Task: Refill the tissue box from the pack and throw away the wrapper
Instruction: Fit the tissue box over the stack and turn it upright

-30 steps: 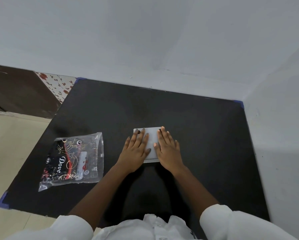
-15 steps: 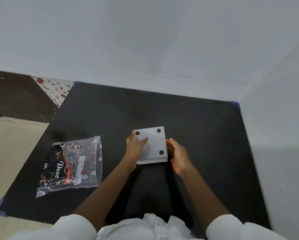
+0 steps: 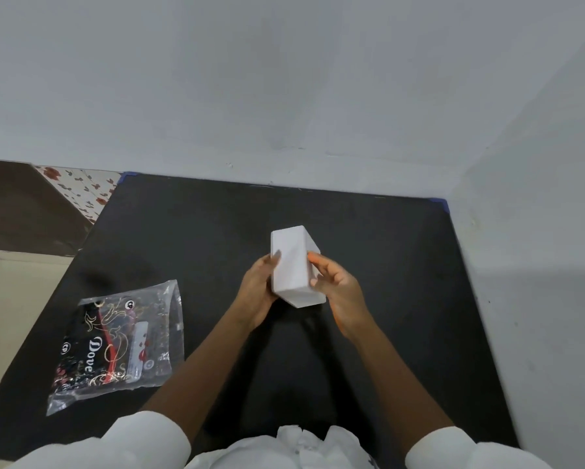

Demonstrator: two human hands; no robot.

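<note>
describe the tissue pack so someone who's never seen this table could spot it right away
On the black table, look near the left front corner, left of the two hands. The tissue pack lies flat there, untouched: a clear plastic wrapper with black, red and gold print. The only other item is a plain white box, held up in both hands.

The white tissue box [image 3: 292, 265] hides its opening; only plain faces show. The left hand [image 3: 257, 292] covers the box's left edge, and its fingers behind cannot be seen. At lower left, the pack [image 3: 118, 343] shows "Dove", smaller print unreadable. White sleeves [image 3: 115, 445] are cut off by the bottom edge.
</note>
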